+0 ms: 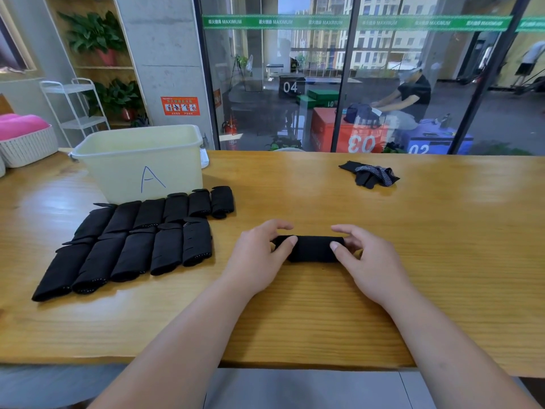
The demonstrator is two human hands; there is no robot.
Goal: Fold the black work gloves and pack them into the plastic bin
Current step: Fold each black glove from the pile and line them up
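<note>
With fingers [278, 225] curled, pinched folded black glove [312, 248] at both ends, left hand [259, 256] and right hand [367, 262]. Lay near on counter [295, 320], right of folded rows [132, 240] and plastic bin [141, 160]. Judged soft, light, springy; best gripped across fold.

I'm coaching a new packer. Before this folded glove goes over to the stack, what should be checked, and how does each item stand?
1. Grip: the left hand and right hand each pinch an end of the folded glove: ok.
2. Fold: the glove lies as a compact bundle on the table: ok.
3. Space: bare wood shows to the right of the front one of the folded rows: ok.
4. The plastic bin stands upright with its mouth open: ok.
5. Bin's inside: hidden by its wall: cannot tell.
6. All gloves folded: loose gloves lie at the far right: not ok.
</note>
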